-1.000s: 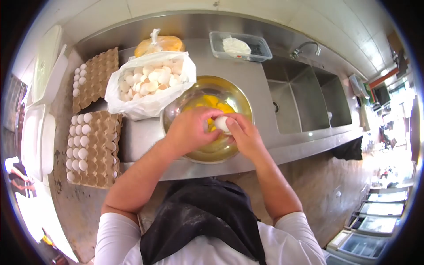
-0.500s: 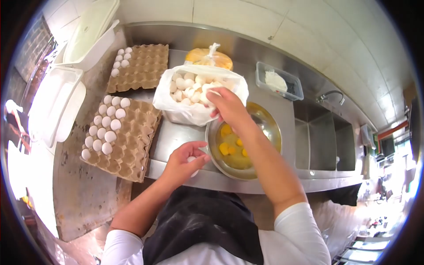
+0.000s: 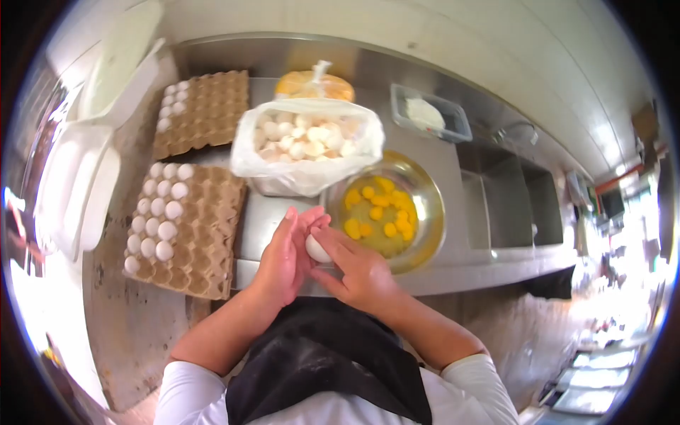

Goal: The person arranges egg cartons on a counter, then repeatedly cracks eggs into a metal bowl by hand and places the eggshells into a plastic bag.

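Note:
A white egg (image 3: 317, 248) sits between my two hands, in front of the metal bowl. My left hand (image 3: 285, 256) is turned palm inward beside it with the fingers stretched out, touching or nearly touching the egg. My right hand (image 3: 359, 272) has its fingers and thumb around the egg's right side. Close by, the metal bowl (image 3: 433, 231) holds several yolks in clear egg white. Behind my hands, a white plastic bag (image 3: 308, 173) stands wide and full of eggshells (image 3: 304, 138).
Two cardboard egg trays, a near one (image 3: 205, 241) and a far one (image 3: 223, 106), hold white eggs on the left. A tied bag with yellow contents (image 3: 297, 86) and a clear plastic box (image 3: 457, 126) stand behind. Metal sinks (image 3: 506, 202) lie right, white containers (image 3: 78, 177) left.
My right hand has moved from the shell bag down to the egg at my left hand and closed on it. My left hand's fingers have straightened. The view has shifted slightly.

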`<state>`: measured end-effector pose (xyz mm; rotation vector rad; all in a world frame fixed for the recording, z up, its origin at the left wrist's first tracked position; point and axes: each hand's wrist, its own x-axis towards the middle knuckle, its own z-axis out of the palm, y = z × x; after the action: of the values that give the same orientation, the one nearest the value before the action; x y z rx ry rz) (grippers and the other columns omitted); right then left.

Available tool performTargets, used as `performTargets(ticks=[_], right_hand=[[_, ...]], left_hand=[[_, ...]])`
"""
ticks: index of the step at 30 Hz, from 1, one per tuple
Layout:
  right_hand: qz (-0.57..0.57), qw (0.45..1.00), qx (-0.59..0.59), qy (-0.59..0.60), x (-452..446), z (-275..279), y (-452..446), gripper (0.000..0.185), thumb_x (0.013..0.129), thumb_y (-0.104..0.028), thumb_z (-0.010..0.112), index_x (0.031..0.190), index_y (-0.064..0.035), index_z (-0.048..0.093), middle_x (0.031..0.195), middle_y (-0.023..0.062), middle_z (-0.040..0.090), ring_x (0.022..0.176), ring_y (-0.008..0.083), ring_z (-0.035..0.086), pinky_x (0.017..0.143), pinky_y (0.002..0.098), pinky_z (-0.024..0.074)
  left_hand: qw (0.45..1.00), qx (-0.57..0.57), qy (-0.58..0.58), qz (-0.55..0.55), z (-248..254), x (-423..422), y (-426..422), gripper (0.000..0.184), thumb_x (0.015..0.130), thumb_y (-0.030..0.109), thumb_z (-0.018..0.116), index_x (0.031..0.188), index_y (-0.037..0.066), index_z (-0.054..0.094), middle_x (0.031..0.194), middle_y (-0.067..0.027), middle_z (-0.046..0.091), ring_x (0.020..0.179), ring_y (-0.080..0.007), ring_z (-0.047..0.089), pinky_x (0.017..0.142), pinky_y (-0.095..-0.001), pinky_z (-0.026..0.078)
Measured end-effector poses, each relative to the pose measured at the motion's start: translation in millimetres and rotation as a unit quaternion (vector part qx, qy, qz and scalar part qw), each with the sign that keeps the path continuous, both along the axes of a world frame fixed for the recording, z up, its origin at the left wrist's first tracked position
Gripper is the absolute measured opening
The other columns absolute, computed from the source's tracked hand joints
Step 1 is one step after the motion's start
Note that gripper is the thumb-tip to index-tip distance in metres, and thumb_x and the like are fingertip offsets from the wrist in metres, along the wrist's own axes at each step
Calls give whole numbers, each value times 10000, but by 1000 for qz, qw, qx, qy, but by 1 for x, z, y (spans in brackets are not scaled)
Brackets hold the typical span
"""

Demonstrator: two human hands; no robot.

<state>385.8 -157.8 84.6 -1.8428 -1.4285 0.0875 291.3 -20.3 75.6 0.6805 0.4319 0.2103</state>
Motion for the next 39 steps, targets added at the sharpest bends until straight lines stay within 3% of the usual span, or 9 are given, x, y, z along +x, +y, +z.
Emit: performTargets(ticks=[6,13,15,22,25,28,30,34,39], right_hand=[[-234,965,19,114,-15,-38,-100,479,886,-220,721,1286,-13,559,1237,199,608,1028,333,663,826,405,551],[-509,840,73,172,-22,-142,-215,467,916,-190,702,1313,2,549,1261,193,595,1018,279,662,784,353,568],[-490,870,29,38,-17,-132,-214,476,916,-182,700,1333,-10,547,1270,207,597,1050,305,661,798,357,576],[-471,882,-15,-21,-1,-162,-217,477,914,-185,702,1329,-4,553,1283,238,598,1109,350,644,835,365,580],[-475,877,54,47,-3,-130,-202,526,913,-163,706,1375,-10,505,1227,207,628,1053,321,662,848,361,571],[-428,821,212,313,3,-92,-178,487,981,-239,606,1397,-26,466,1121,155,658,903,257,675,770,340,559],[-232,687,268,635,16,-66,-167,440,1043,-334,440,1375,-47,460,1007,107,659,764,186,640,666,304,516],[-176,677,237,675,35,-57,-138,456,1066,-406,317,1275,-54,518,936,97,650,712,166,626,624,285,490],[-204,716,170,645,47,-54,-114,490,1068,-463,321,1230,-56,540,884,62,634,683,143,614,599,272,486]], left_hand=[[976,96,29,-192,5,23,-36,695,1008,497,468,1499,20,350,1483,-131,454,1318,-227,472,1047,-367,401],[948,163,17,-271,4,39,-29,607,969,413,551,1408,5,456,1297,-165,604,1090,-230,631,898,-350,507],[946,167,28,-276,2,42,-28,593,969,409,553,1396,5,470,1259,-161,625,1057,-233,645,868,-346,519],[932,175,45,-315,-1,49,-39,553,975,371,563,1389,15,478,1237,-145,634,1040,-217,647,867,-352,515],[917,202,58,-340,-1,54,-46,484,981,295,581,1381,34,498,1221,-100,642,1051,-178,630,899,-312,488],[876,341,2,-342,-7,70,-60,529,902,269,705,1355,47,545,1237,-95,635,1036,-183,629,860,-322,511],[795,511,-49,-324,9,84,-72,555,797,237,813,1297,89,623,1198,-73,660,964,-178,643,791,-304,535],[701,653,-107,-266,12,103,-78,445,779,237,797,1186,93,689,1048,-109,704,839,-216,678,716,-322,551],[700,671,-79,-231,6,110,-71,354,787,270,742,1092,93,716,930,-125,716,807,-263,692,708,-361,547]])
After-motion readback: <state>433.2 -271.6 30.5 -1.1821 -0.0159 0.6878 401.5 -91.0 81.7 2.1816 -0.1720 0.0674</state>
